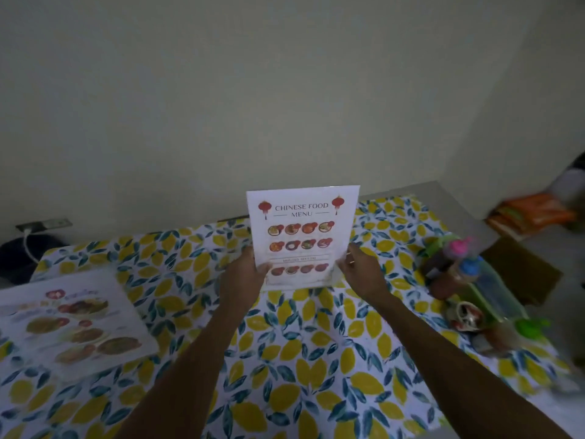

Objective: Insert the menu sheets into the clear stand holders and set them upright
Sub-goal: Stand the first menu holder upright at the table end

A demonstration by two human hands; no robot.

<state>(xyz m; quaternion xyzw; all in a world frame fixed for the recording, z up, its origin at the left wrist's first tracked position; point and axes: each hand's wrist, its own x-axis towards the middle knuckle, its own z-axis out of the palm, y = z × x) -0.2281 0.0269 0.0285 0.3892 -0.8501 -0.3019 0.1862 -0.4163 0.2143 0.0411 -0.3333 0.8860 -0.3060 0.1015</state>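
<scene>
Menu sheets wait flat in a second stack [72, 321] at the table's left edge, while the left hand [245, 274] and right hand [361, 270] pinch opposite lower edges of the Chinese food menu [302, 236], apparently steadying it upright in its clear holder on the leaf-print tablecloth [300, 359], bottles [459, 267] well aside.

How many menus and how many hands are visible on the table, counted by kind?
Upright menu, held at its lower edges by the left hand and the right hand: 1
Flat menu lying on the tablecloth: 1
Hands: 2
Total: 4
</scene>
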